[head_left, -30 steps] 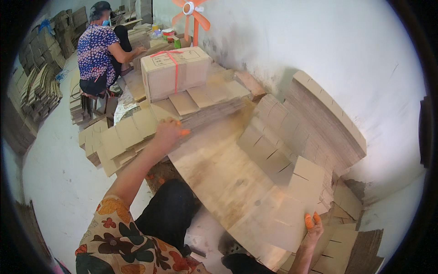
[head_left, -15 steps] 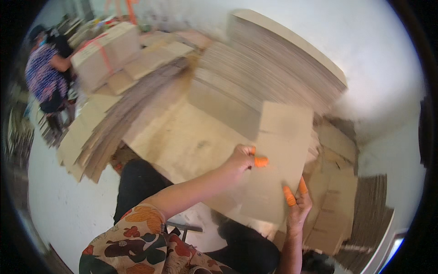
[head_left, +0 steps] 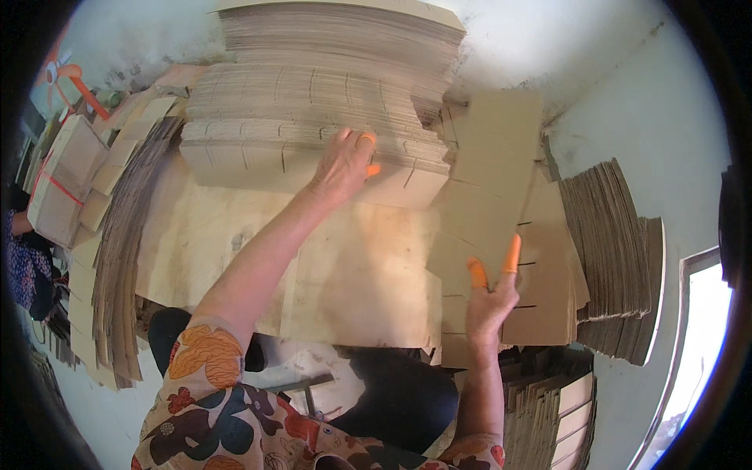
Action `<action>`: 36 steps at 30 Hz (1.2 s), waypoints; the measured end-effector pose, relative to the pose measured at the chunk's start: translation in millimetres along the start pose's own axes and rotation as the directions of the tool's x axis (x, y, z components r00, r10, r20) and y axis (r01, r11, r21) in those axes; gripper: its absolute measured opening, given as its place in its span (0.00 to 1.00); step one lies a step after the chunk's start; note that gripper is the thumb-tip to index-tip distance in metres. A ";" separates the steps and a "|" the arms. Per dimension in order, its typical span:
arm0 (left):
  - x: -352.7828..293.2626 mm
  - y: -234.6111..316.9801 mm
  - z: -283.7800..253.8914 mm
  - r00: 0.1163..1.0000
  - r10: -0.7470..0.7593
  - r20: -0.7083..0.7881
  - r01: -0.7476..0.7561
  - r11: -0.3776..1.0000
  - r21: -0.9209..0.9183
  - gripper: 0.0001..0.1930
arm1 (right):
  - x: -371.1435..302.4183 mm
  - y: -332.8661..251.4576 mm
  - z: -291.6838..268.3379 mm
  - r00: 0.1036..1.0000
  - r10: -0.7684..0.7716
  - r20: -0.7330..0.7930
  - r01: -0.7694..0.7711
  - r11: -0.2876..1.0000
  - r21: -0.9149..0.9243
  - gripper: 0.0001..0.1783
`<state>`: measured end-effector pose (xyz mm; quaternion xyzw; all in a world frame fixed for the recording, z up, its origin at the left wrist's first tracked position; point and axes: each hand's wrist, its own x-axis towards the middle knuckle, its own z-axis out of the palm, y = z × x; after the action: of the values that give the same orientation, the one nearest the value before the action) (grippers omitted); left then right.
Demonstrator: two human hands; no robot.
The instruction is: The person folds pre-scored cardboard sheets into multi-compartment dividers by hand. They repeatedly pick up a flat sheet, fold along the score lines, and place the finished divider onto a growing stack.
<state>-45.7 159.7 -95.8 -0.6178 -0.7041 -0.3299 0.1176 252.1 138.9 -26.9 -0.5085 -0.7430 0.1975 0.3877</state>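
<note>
Left hand: The left hand (head_left: 342, 168) is at the front row (head_left: 258, 153) of slotted cardboard, toward its right half. The forearm crosses above the board (head_left: 211, 227).
Left fingers: Thumb and forefinger stand apart. The forefinger is at the row's top edge and the thumb in front of its face. Whether a piece is pinched between them cannot be told.
Right hand: The right hand (head_left: 492, 309) is at the lower part of the sheet (head_left: 497, 149), palm toward the body.
Right fingers: Thumb and forefinger are spread in a V. The thumb lies over the sheet's face, the forefinger along its right edge. The remaining fingers are hidden; grip from below cannot be told.
Finger covers: Orange covers (head_left: 374, 169) sit on the thumb and forefinger of each hand.
Sheet: Long, plain brown cardboard, right of the front row, its far end pointing toward the wall (head_left: 627, 86). It overlaps the slotted pile (head_left: 552, 286) on its right.
Rear stock: A tall stack (head_left: 337, 43) stands behind the front row, near the wall.
Right stock: A bundle (head_left: 607, 235) of cardboard stands on edge beside the slotted pile.
Left stock: A layered pile (head_left: 129, 235) runs along the board's left side. A carton (head_left: 66, 184) with a red strap is beside it.
Far left: An orange fan (head_left: 78, 82); a co-worker (head_left: 27, 262), partly cut off by the picture rim.
</note>
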 end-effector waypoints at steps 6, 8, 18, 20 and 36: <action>7.8 6.3 10.3 0.961 -0.005 0.276 -0.026 0.994 0.109 0.25 | 9.4 3.5 36.1 0.965 -0.257 0.043 0.258 0.966 -0.006 0.39; 10.1 8.3 16.2 0.961 0.037 0.273 -0.066 0.993 0.095 0.25 | 13.7 6.5 45.0 0.965 -0.255 0.056 0.258 0.963 -0.072 0.40; 11.1 1.8 38.8 0.956 0.293 0.011 -0.293 0.954 0.061 0.06 | 28.6 9.7 61.5 0.930 -0.362 -0.057 0.359 0.932 -0.052 0.41; 8.9 2.7 35.5 0.942 0.334 -0.022 -0.333 0.942 0.040 0.05 | 28.7 7.8 62.5 0.915 -0.392 -0.100 0.391 0.920 -0.028 0.41; -33.3 80.3 -3.1 0.864 0.504 -0.010 -0.496 0.846 -0.194 0.08 | 17.0 27.5 70.6 0.899 -0.426 0.105 0.438 0.868 -0.234 0.26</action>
<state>36.6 133.0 -86.9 -0.7946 -0.4866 -0.3409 0.1252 210.7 172.7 -83.4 -0.3695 -0.8662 0.0226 0.3357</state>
